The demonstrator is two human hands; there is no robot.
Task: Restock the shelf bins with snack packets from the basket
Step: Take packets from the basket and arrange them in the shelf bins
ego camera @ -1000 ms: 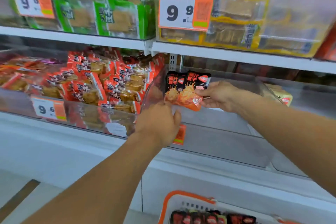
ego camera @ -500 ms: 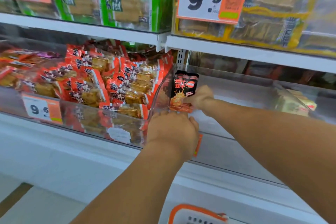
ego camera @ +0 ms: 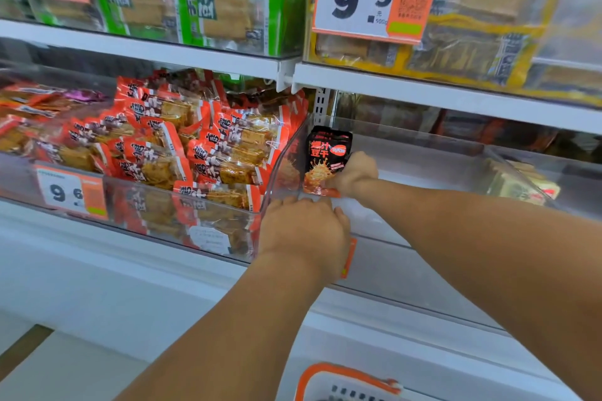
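Now, in the head view, the black-and-red snack packet sits a little deeper in the clear shelf bin than half a second ago, and the camera has dipped slightly. The right hand curls around the packet's lower right edge, gripping it. The left hand rests over the bin's front lip, fingers bent over the rim. The packet stands upright against the bin's left wall, long axis vertical, printed face toward the camera. Below, the basket rim shows.
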